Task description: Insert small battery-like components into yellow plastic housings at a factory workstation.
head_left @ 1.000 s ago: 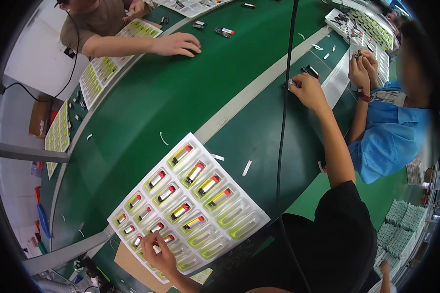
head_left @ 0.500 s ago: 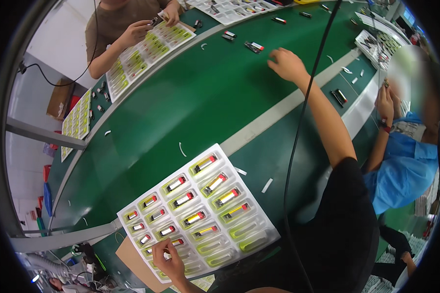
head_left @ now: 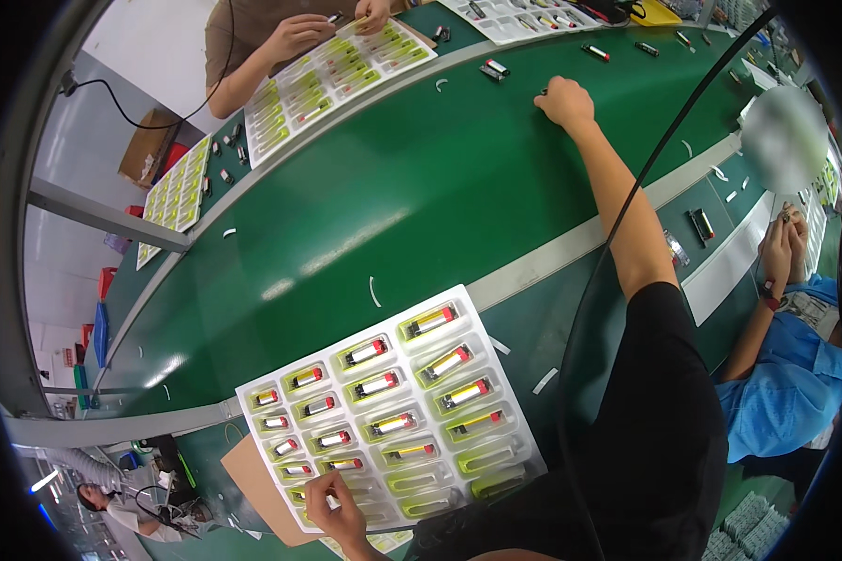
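Observation:
My right hand is stretched far out over the green conveyor belt. Its fingers are curled down around a small battery, of which only a dark end shows at the fingertips. Close in front of me lies a white plastic tray with rows of pale green-yellow slots. Many slots hold a small white battery with a red end, and several at the near right hold none. My left hand is at the tray's near edge with its fingers bent inward; what they hold, if anything, is hidden.
Two more batteries lie on the belt left of my right hand. A co-worker's hands work over another tray across the belt. At right, a person in a blue shirt holds something small. A black cable hangs before my right arm.
My right hand has closed over the pair of batteries that lay just left of it. The whole view has shifted, so the scene sits further right. My left hand stays by the tray.

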Demonstrator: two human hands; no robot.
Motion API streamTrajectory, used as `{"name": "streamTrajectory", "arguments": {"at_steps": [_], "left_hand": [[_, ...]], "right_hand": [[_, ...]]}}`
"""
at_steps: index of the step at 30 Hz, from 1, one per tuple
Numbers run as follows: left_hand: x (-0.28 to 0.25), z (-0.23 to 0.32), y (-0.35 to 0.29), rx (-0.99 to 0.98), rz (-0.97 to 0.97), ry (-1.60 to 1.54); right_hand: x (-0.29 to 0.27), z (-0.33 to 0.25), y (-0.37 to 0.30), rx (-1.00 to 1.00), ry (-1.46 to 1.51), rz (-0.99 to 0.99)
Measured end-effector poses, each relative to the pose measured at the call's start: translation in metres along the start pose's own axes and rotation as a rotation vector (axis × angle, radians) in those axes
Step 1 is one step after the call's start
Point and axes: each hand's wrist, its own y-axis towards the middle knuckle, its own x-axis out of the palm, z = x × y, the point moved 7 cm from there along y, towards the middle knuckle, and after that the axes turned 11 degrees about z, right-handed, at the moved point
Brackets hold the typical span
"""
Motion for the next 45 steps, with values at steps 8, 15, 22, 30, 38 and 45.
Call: {"name": "streamTrajectory", "arguments": {"at_steps": [8, 15, 22, 30, 38, 45], "left_hand": [[0.01, 0.025, 0.018, 0.124, -0.023, -0.118], [0.013, 0.024, 0.004, 0.167, -0.083, -0.154], [0.022, 0.031, 0.012, 0.175, -0.161, -0.243], [0.016, 0.037, 0.013, 0.265, -0.115, -0.27], [0.015, 0.028, 0.017, 0.205, -0.095, -0.263], [0.001, 0.014, 0.034, 0.251, 0.057, -0.105]], "right_hand": [[-0.037, 0.071, -0.056, 0.63, 1.631, -0.157], [-0.14, 0.082, -0.206, 0.127, 0.829, 0.084], [-0.153, 0.113, -0.299, -0.118, -0.018, 0.389], [-0.154, 0.113, -0.313, -0.242, -0.046, 0.442], [-0.178, 0.069, -0.258, -0.436, 0.022, 0.688], [-0.049, 0.079, -0.022, -0.229, 0.149, 0.219]]}}
